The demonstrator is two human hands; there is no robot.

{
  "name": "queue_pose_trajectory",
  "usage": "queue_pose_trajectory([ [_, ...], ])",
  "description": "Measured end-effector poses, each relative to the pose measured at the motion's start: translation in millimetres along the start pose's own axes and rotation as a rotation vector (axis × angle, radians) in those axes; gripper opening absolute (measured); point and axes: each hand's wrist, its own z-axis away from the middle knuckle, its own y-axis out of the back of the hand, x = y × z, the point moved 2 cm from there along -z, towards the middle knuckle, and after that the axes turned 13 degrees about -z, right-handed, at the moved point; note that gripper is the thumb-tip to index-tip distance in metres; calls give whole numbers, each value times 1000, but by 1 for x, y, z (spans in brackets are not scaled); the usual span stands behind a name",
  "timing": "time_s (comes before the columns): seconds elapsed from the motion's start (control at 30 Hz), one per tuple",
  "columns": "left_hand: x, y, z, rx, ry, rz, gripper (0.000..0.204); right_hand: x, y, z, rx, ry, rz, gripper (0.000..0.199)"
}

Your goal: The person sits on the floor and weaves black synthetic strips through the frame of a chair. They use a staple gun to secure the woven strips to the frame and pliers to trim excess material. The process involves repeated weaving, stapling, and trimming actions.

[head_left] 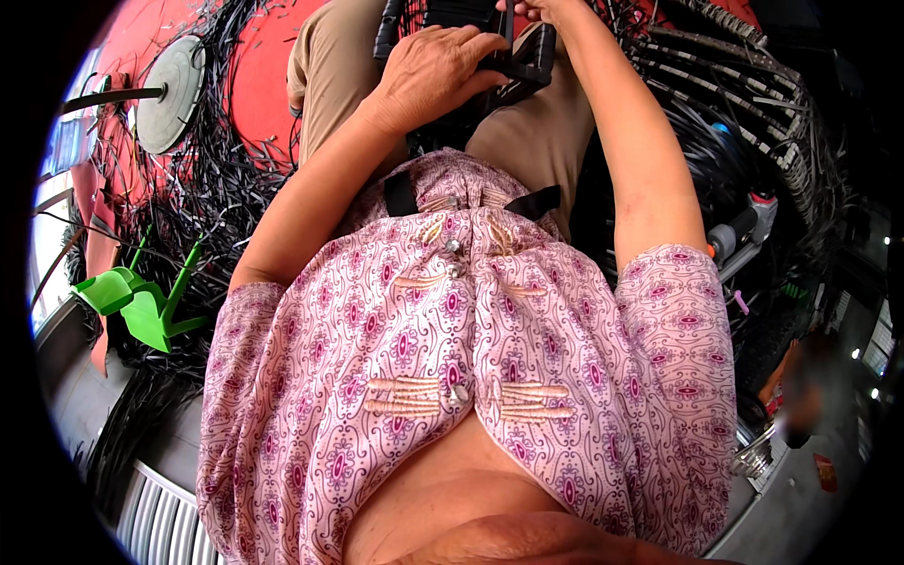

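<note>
1. Head view: we count two bare hands on one black woven piece, located between two tan-trousered knees at the upper edge.
2. Left hand: one, palm down on the piece, thumb and forefinger spread apart; we cannot tell whether the other fingers grip.
3. Right hand: one, partly cut off by the picture's edge, fingertips at one upright black strip; we cannot tell whether they close on it.
4. Left side: we record one grey round disc, one bright green plastic object and loose black strips, too many to count.
5. Right side: we note one grey power tool.
</note>
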Motion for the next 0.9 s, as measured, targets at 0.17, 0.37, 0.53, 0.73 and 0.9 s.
queue_pose_trajectory([
  [0.17,-3,-2,-1,10,-151,-31,37,19,0,-8,-61,-139,55,20],
  [0.37,-9,-3,-14,-195,-228,84,33,27,6,-12,-1,-101,21,22],
  [0.53,-19,-6,-29,-387,-283,280,31,15,23,45,332,399,-181,33],
  [0.73,-39,-25,-43,-612,-388,416,31,-9,-20,178,709,758,-88,30],
  [0.9,-27,-23,-62,-972,-136,504,56,27,-69,249,733,821,73,24],
])
